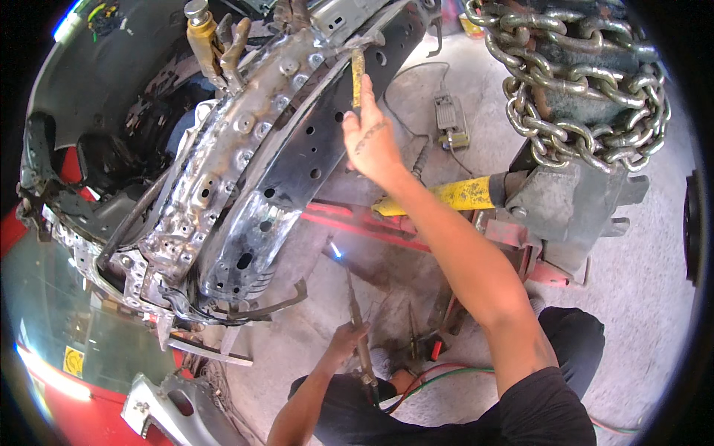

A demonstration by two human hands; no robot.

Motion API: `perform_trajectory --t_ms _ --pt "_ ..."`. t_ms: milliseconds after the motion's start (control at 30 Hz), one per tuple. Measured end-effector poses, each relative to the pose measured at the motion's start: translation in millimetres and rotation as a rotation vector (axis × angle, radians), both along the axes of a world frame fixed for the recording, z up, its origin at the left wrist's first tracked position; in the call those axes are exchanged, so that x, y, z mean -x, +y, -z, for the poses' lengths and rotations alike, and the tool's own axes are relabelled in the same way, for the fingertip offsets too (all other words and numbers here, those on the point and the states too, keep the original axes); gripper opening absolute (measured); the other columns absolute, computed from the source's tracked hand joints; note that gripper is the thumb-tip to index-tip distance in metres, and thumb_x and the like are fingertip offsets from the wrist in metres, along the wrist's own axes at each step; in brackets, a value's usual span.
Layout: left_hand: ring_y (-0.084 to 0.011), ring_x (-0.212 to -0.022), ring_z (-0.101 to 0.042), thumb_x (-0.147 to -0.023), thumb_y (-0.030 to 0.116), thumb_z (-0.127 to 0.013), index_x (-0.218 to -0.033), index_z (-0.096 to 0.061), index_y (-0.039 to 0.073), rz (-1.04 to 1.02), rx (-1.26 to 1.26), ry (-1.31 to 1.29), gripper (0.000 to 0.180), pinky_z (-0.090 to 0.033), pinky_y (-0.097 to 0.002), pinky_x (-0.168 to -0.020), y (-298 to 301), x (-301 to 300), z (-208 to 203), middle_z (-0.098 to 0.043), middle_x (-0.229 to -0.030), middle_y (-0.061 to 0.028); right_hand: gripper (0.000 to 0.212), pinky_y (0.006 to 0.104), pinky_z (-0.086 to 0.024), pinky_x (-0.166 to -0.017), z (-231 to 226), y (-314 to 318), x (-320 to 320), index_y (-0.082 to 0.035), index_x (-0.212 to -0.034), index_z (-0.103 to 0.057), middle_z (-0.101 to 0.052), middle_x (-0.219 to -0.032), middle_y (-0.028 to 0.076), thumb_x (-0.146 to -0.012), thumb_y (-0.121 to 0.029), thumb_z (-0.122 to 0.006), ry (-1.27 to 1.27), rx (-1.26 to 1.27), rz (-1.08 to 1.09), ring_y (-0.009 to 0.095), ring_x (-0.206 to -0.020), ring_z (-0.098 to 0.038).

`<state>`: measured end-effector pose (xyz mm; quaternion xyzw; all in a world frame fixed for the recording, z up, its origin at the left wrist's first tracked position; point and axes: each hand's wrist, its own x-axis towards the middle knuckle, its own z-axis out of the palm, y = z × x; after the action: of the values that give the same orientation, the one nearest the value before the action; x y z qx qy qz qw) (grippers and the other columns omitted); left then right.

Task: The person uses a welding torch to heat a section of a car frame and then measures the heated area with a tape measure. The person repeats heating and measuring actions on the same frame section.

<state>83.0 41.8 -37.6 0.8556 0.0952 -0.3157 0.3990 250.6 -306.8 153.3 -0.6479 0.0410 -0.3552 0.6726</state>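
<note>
My right hand (pixel 372 141), reaching forward, is closed round the yellow handle of a hammer (pixel 358 74). The hammer's metal head lies over the upper edge of a long black metal panel (pixel 297 160) on a stripped car body; I cannot tell whether it touches. In my left hand (pixel 348 338), low and nearer to me, is a gas torch (pixel 354 301). A small bright flame burns at the torch tip, apart from the panel and beyond its near end. Beside the black panel runs a bare, scuffed metal rail (pixel 223 141) with spot marks and holes.
A yellow tube (pixel 439 197) and a red beam (pixel 372 223) cross below my right arm. Heavy chain (pixel 587 82) wraps a post at the upper right. Red and green hoses (pixel 439 369) run by my legs. A brass-coloured clamp (pixel 204 44) grips the rail; a grey pedal box (pixel 450 115) sits on the floor.
</note>
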Motion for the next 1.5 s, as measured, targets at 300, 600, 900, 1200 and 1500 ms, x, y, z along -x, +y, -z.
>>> perform_trajectory --t_ms 300,600,900,1200,1500 --pt "-0.0112 -0.066 -0.059 -0.098 0.039 -0.067 -0.1 -0.066 0.003 -0.003 0.033 -0.039 0.036 -0.045 -0.0272 -0.054 8 2 3 -0.064 -0.08 -0.0026 0.073 0.0485 -0.054 -0.065 -14 7 16 -0.009 -0.162 -0.012 -0.065 -0.073 0.024 -0.099 -0.015 -0.049 -0.034 -0.129 0.042 0.039 -0.064 -0.065" --pt "-0.0123 -0.067 -0.058 -0.098 0.039 -0.067 -0.099 -0.065 0.002 -0.036 0.079 -0.002 0.037 -0.045 -0.0281 -0.056 3 1 3 -0.063 -0.08 -0.0027 0.068 0.0371 -0.053 -0.044 0 -13 -4 -0.007 -0.162 -0.017 -0.059 -0.067 0.01 -0.101 -0.012 -0.048 -0.116 -0.031 0.089 0.021 -0.043 -0.058" --pt "-0.0128 -0.07 -0.058 -0.098 0.04 -0.067 -0.098 -0.065 0.001 0.025 -0.028 -0.009 0.038 -0.046 -0.0296 -0.06 5 -3 5 -0.064 -0.081 -0.003 0.071 0.0405 -0.053 -0.052 -4 0 -19 -0.007 -0.162 -0.012 -0.061 -0.068 0.016 -0.101 -0.013 -0.047 -0.024 -0.074 0.007 0.028 -0.051 -0.061" --pt "-0.0139 -0.071 -0.06 -0.097 0.04 -0.068 -0.099 -0.066 0.0 0.0 0.05 -0.015 0.04 -0.047 -0.0307 -0.062 0 1 -3 -0.065 -0.082 -0.0036 0.072 0.0522 -0.055 -0.071 -13 -12 6 -0.006 -0.161 -0.014 -0.068 -0.079 0.028 -0.099 -0.015 -0.05 -0.136 -0.176 0.11 0.046 -0.072 -0.068" --pt "-0.0114 -0.071 -0.059 -0.098 0.036 -0.068 -0.103 -0.066 0.001 0.026 0.106 -0.012 0.036 -0.047 -0.0287 -0.06 -4 -2 4 -0.065 -0.085 -0.0024 0.069 0.0494 -0.054 -0.072 -11 -25 27 -0.006 -0.159 -0.023 -0.065 -0.073 0.026 -0.097 -0.013 -0.053 -0.028 -0.129 -0.107 0.044 -0.072 -0.067"
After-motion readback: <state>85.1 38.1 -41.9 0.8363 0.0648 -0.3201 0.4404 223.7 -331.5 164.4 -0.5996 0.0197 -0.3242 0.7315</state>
